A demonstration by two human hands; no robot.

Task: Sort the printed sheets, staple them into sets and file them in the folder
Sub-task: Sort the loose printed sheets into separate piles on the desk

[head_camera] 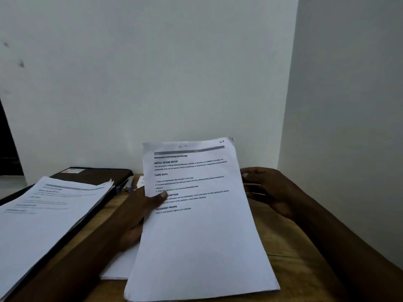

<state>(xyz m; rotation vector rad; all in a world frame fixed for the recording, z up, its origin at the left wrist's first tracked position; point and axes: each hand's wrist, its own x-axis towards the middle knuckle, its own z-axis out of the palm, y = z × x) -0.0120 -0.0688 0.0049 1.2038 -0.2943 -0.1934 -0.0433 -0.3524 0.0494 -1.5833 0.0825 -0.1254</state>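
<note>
While the left hand [139, 216] pinches the held sheets [196, 236] at their left edge, thumb on the printed face and fingers behind, the right hand [270, 192] sits at the right edge with fingers curled toward the paper. Pale strips show between those fingers, but can't tell if it actually grips. Hands apart, sheets between them, raised off the table [283, 240], long axis running from the near edge toward the far edge, top tilted up. One loose sheet [117, 269] lies flat under them. Dark folder [91, 174] lies along the table's left side toward the far-left corner, with a paper stack [50, 210] resting on it. Small metal thing [126, 185] just off the folder's right edge, maybe a stapler, too blurred to say. Judgement: sorting step. Stack and folder both lie left of the hands, so the left hand is nearer for the lay-down.
</note>
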